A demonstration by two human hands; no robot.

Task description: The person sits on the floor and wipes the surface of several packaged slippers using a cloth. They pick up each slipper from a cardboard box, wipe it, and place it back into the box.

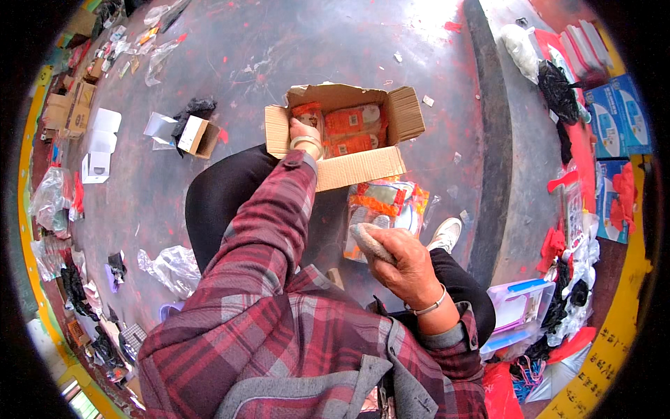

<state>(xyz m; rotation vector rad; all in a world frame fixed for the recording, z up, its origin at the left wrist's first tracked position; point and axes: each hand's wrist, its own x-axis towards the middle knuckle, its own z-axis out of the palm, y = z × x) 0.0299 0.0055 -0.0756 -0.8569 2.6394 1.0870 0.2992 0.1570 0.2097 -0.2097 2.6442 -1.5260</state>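
An open cardboard box with raised flaps stands on the floor in front of me, with several orange-and-clear plastic packets inside. My left hand reaches into its left end, fingers curled on an orange packet there; the fingertips are partly hidden. Closer to me, my right hand is closed round a rolled grey cloth piece, perhaps knitted; its exact kind does not show. Beneath and beyond that hand lie more orange-edged clear packets with greyish contents, outside the box.
Small opened boxes and a white carton lie to the left, near a crumpled clear bag. A dark raised strip crosses the floor at right. A clear plastic bin and blue boxes stand farther right.
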